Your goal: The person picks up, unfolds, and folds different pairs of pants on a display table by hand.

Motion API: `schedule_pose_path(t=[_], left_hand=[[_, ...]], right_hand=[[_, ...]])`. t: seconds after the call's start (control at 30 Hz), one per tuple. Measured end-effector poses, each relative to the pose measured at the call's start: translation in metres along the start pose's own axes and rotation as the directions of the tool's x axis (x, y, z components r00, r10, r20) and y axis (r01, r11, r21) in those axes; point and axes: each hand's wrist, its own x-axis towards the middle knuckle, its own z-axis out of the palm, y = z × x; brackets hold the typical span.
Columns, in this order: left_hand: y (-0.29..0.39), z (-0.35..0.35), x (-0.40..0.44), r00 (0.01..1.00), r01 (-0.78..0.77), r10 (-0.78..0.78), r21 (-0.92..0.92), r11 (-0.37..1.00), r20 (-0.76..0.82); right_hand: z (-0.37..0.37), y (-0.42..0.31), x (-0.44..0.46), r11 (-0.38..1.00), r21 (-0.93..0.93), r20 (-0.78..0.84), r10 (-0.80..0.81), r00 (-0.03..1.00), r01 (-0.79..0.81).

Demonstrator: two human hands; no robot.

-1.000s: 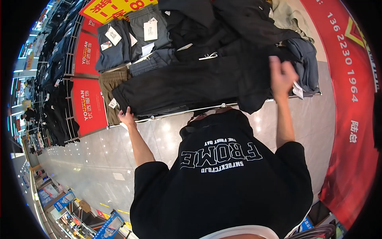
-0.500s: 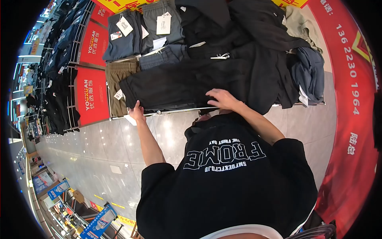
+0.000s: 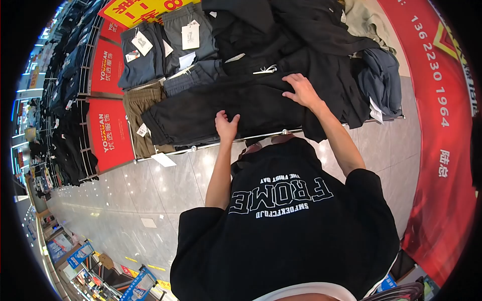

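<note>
Black trousers (image 3: 191, 113) lie stretched along the front of the display, with a white drawstring (image 3: 265, 69) showing behind them. On their middle part rests my left hand (image 3: 227, 125), its thumb and fingers apart. Farther right and a little farther back, my right hand (image 3: 302, 91) touches the black cloth near the drawstring, fingers spread. Neither hand grips anything. Brown trousers (image 3: 143, 100) with a white tag (image 3: 142, 130) stick out at the left end of the black pair.
A metal rail (image 3: 211, 145) runs along the display's near edge. Folded grey trousers (image 3: 188, 35) lie behind, dark blue clothing (image 3: 384, 83) at the right. Red panels (image 3: 111, 131) and hanging clothes (image 3: 70, 100) are on the left, a red banner (image 3: 427, 200) on the right.
My left hand has left the trousers' left end near the rail and moved right onto their middle. My right hand has moved from the near edge to farther back and right. The view has shifted slightly.
</note>
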Motion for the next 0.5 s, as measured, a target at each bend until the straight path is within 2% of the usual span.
schedule_pose_path(t=[0.03, 0.1, 0.17, 0.23, 0.3, 0.37, 0.4, 0.47, 0.5], left_hand=[[0.014, 0.004, -0.003, 1.0, -0.002, 0.003, 0.095, 0.996, -0.014], [0.032, 0.011, -0.004, 0.993, 0.116, -0.118, 0.046, 0.992, 0.024], [0.042, 0.018, -0.001, 0.986, 0.167, -0.167, -0.001, 0.986, 0.029], [0.051, 0.02, 0.0, 0.949, 0.3, -0.29, -0.07, 0.951, 0.123], [0.048, 0.028, 0.005, 0.945, 0.315, -0.302, -0.106, 0.943, 0.122], [0.067, 0.018, 0.002, 0.817, 0.519, -0.364, -0.296, 0.802, 0.446], [0.068, 0.018, -0.001, 0.817, 0.516, -0.361, -0.288, 0.807, 0.45], [0.073, 0.017, -0.009, 0.797, 0.492, -0.105, -0.539, 0.683, 0.595], [0.075, 0.018, -0.016, 0.794, 0.49, -0.101, -0.532, 0.69, 0.6]], right_hand=[[-0.001, 0.0, 0.0, 1.0, -0.002, -0.005, -0.001, 1.0, 0.001], [0.0, -0.006, -0.005, 0.999, -0.04, 0.061, 0.02, 0.998, -0.017], [0.002, -0.017, -0.009, 0.999, -0.032, 0.035, 0.01, 0.999, -0.009], [0.005, -0.033, -0.014, 0.993, -0.106, -0.215, -0.067, 0.974, 0.045], [0.007, -0.055, -0.022, 0.995, 0.018, -0.26, -0.085, 0.962, 0.093], [0.02, -0.07, -0.03, 0.983, 0.166, -0.156, -0.051, 0.986, 0.077], [0.027, -0.077, -0.033, 0.929, 0.369, -0.078, 0.053, 0.996, -0.02], [0.04, -0.085, -0.029, 0.713, 0.663, 0.098, 0.218, 0.971, -0.227], [0.043, -0.086, -0.029, 0.71, 0.666, 0.091, 0.227, 0.97, -0.229]])
